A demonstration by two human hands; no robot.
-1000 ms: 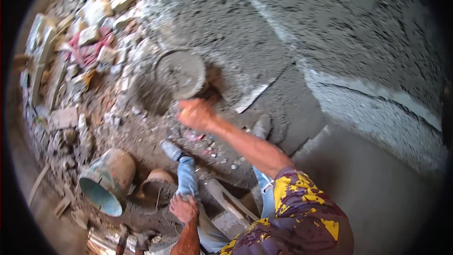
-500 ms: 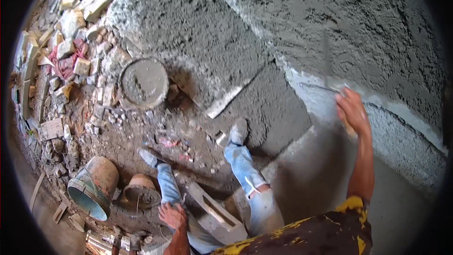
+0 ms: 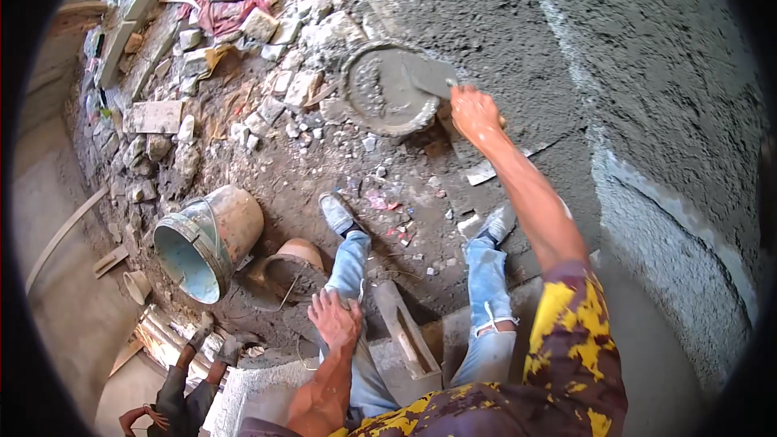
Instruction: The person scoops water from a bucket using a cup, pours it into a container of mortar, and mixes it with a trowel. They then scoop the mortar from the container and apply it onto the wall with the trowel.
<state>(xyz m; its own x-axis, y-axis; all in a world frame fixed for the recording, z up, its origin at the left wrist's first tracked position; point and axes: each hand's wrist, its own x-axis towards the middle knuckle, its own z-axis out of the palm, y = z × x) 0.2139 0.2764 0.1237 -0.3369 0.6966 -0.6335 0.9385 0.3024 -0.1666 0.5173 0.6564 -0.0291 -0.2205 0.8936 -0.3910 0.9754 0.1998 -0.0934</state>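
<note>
My right hand is closed round the handle of a trowel at the upper middle. Its flat blade reaches over the right side of a round basin and touches the wet grey mortar inside, as far as I can see. Low in the view, my left hand lies on my left knee with its fingers spread, holding nothing. Between my legs leans a long float with a wooden handle, untouched by either hand.
Broken bricks and rubble cover the ground at the left. A large bucket lies tipped beside a smaller pot. Rough mortar coats the wall at right. Another person shows at lower left.
My right hand has swung left with the trowel, from the wall's lower edge to the basin. The view has turned rightward and downward relative to the rubble. My left hand stays on the knee.
</note>
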